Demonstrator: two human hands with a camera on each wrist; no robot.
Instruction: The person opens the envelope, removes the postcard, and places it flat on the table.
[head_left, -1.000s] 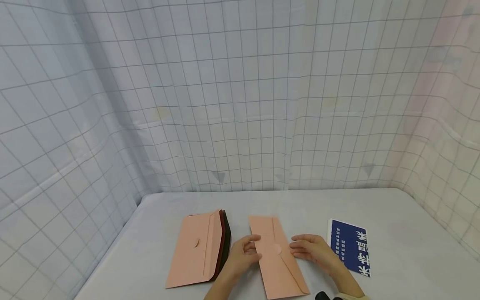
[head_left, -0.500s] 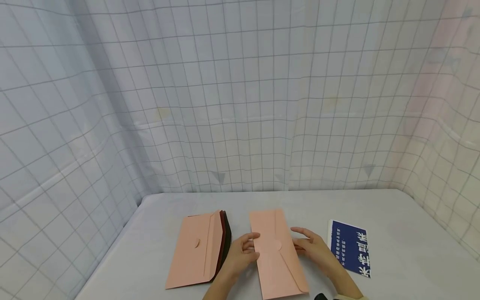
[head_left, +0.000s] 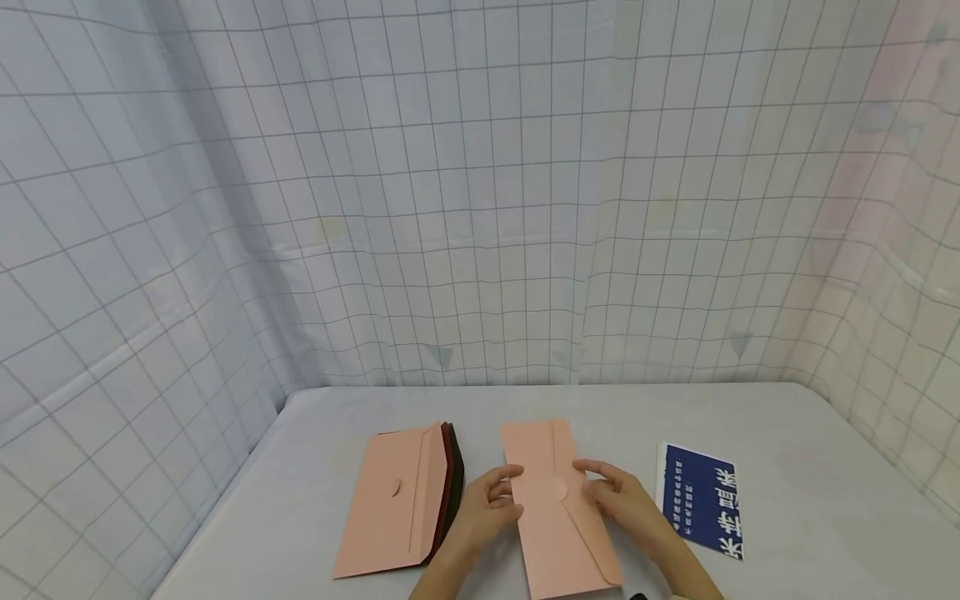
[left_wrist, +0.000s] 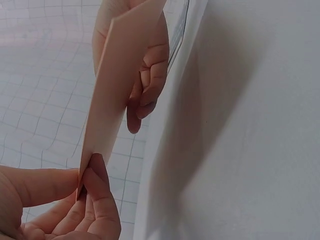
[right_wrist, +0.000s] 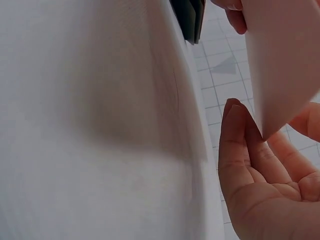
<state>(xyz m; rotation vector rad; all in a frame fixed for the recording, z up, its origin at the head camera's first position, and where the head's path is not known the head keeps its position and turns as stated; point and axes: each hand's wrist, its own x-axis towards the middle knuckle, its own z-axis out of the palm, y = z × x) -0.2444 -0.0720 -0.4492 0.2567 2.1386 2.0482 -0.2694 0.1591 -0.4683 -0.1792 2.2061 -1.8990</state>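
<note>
A pink envelope [head_left: 555,521] with a round closure on its flap is held above the table between both hands. My left hand [head_left: 483,508] grips its left edge; the left wrist view shows thumb and fingers pinching the thin paper [left_wrist: 107,95]. On the opposite edge my right hand [head_left: 622,504] holds it, with fingers [right_wrist: 257,155] against the edge and the thumb on the other side in the right wrist view. The far part of the right hand's grip is hidden behind the envelope in the left wrist view.
Left of the hands lies a stack of envelopes, pink [head_left: 386,500] on top, with dark red and black ones under it. At right is a dark blue card [head_left: 701,500] with white characters. A gridded white curtain [head_left: 480,208] surrounds the white table [head_left: 247,533].
The envelope has turned and tilted up slightly. My right hand's fingers, apart at its edge half a second ago, have closed in on that edge. My left hand has kept its grip.
</note>
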